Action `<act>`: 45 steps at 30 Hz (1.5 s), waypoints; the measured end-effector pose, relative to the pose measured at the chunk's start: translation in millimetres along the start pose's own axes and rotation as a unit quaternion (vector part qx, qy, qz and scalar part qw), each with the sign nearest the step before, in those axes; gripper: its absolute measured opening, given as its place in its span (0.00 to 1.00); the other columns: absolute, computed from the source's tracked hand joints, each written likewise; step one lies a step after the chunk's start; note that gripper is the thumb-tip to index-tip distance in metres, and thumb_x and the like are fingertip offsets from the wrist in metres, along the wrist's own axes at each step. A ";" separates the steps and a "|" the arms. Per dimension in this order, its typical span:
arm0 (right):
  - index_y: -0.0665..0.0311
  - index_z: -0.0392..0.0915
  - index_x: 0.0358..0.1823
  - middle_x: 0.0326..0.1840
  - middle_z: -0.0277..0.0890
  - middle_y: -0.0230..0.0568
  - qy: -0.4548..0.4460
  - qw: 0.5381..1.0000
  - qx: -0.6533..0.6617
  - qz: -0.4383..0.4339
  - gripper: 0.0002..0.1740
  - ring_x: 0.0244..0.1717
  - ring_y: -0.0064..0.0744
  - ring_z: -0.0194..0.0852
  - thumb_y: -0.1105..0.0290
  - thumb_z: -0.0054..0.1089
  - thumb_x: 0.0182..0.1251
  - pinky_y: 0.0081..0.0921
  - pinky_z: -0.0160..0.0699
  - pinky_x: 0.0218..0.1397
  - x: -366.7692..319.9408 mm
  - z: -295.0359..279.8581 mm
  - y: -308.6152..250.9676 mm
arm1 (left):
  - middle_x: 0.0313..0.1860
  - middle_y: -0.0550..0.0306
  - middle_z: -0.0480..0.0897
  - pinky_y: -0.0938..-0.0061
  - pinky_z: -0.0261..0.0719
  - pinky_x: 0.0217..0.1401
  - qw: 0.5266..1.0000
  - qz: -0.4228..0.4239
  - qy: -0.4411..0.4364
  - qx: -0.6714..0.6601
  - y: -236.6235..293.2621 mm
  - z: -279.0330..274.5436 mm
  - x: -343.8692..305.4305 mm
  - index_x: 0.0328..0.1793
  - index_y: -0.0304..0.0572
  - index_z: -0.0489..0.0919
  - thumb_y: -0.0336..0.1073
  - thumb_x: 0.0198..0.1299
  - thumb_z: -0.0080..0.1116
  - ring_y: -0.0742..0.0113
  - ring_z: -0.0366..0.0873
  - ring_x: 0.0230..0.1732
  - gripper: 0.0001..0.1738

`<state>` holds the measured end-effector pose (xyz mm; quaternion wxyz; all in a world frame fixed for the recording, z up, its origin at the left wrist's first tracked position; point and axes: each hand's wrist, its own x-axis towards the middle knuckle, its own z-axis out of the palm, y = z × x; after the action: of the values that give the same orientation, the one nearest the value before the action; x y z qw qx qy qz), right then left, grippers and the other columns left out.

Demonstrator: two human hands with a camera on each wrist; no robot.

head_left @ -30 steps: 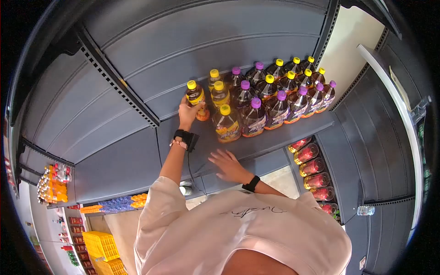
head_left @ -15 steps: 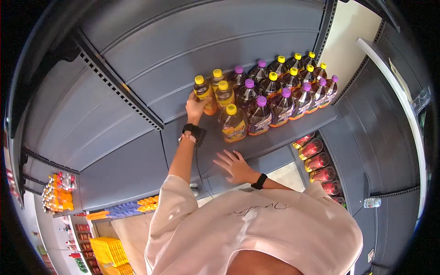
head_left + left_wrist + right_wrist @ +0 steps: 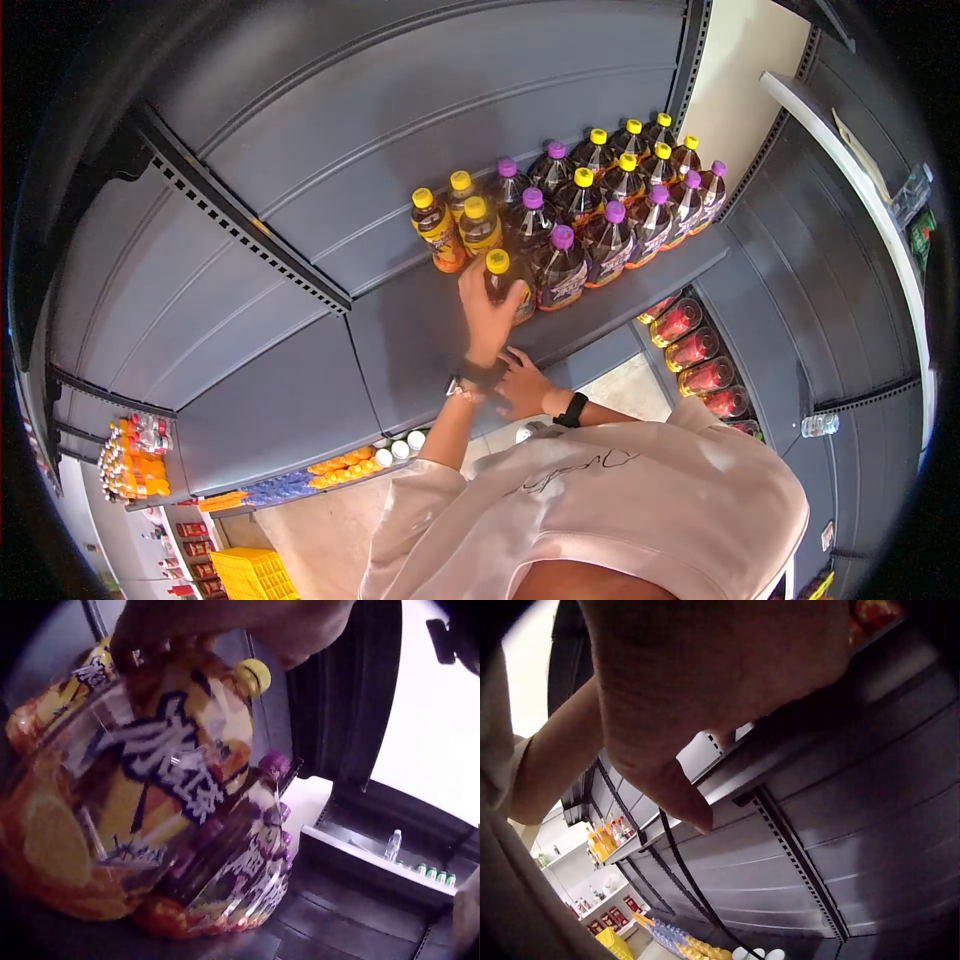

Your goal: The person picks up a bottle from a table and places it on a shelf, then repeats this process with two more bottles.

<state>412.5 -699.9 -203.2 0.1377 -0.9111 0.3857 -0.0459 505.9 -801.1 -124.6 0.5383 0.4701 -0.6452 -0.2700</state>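
Nearest, the person's pale shirt (image 3: 600, 490); beyond it the right hand (image 3: 522, 385), its wrist wearing a black band (image 3: 573, 410), lies at the front edge of the grey shelf (image 3: 410, 340), grip released, partly overlapped by the left wrist. The left hand (image 3: 486, 318) has its grip clasped round the yellow-capped iced-tea bottle (image 3: 169, 761) standing on the shelf at the left end of the front row. Just right of it, a purple-capped bottle (image 3: 562, 275) begins a line of similar dark bottles. Behind the held bottle are more yellow-capped ones, including a slender bottle (image 3: 440, 238) at far left; farthest, the ridged back panel (image 3: 400, 140)
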 end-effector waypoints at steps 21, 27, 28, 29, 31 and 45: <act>0.59 0.71 0.65 0.62 0.74 0.44 0.203 0.884 0.413 0.079 0.27 0.63 0.40 0.73 0.72 0.65 0.64 0.33 0.76 0.58 -62.2 -12.2 94.7 | 0.43 0.46 0.83 0.57 0.78 0.51 0.981 -0.012 0.126 0.147 28.3 3.4 -19.5 0.52 0.42 0.79 0.45 0.52 0.73 0.45 0.80 0.47 0.25; 0.63 0.54 0.75 0.72 0.62 0.52 0.181 0.888 0.423 0.013 0.46 0.71 0.42 0.64 0.68 0.73 0.59 0.39 0.71 0.66 -52.7 -17.0 107.2 | 0.41 0.45 0.83 0.62 0.79 0.48 0.974 -0.016 0.147 0.171 36.4 9.6 -47.9 0.49 0.38 0.79 0.38 0.50 0.71 0.49 0.82 0.43 0.21; 0.63 0.54 0.75 0.72 0.62 0.52 0.167 0.890 0.424 -0.001 0.46 0.71 0.42 0.64 0.68 0.73 0.59 0.39 0.71 0.66 -50.5 -21.9 109.9 | 0.41 0.45 0.83 0.62 0.79 0.48 0.972 -0.034 0.151 0.175 40.6 12.2 -51.0 0.49 0.38 0.79 0.38 0.50 0.71 0.49 0.81 0.43 0.21; 0.63 0.53 0.75 0.71 0.63 0.52 0.155 0.883 0.443 -0.007 0.48 0.70 0.41 0.65 0.68 0.74 0.57 0.38 0.72 0.66 -46.5 -26.7 112.5 | 0.41 0.45 0.83 0.62 0.79 0.48 0.970 -0.052 0.157 0.180 44.2 14.4 -53.3 0.48 0.37 0.79 0.39 0.50 0.70 0.49 0.81 0.43 0.21; 0.64 0.53 0.76 0.71 0.63 0.51 0.131 0.873 0.469 -0.021 0.50 0.70 0.40 0.66 0.68 0.76 0.56 0.37 0.73 0.66 -35.8 -29.4 121.2 | 0.41 0.45 0.83 0.62 0.79 0.49 0.962 -0.069 0.177 0.196 49.6 17.9 -55.7 0.48 0.37 0.79 0.39 0.51 0.70 0.50 0.82 0.43 0.21; 0.65 0.54 0.73 0.67 0.68 0.45 0.030 0.865 0.490 -0.103 0.52 0.65 0.34 0.72 0.69 0.80 0.50 0.34 0.73 0.67 -49.5 -46.3 127.9 | 0.39 0.57 0.84 0.71 0.80 0.47 0.966 -0.157 0.206 0.018 58.4 33.1 -107.9 0.48 0.35 0.78 0.39 0.56 0.69 0.71 0.80 0.41 0.19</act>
<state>280.9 -759.4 -194.4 0.5497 -0.7589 0.2210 -0.2702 453.7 -685.4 -131.3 0.6020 0.6205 -0.4434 -0.2366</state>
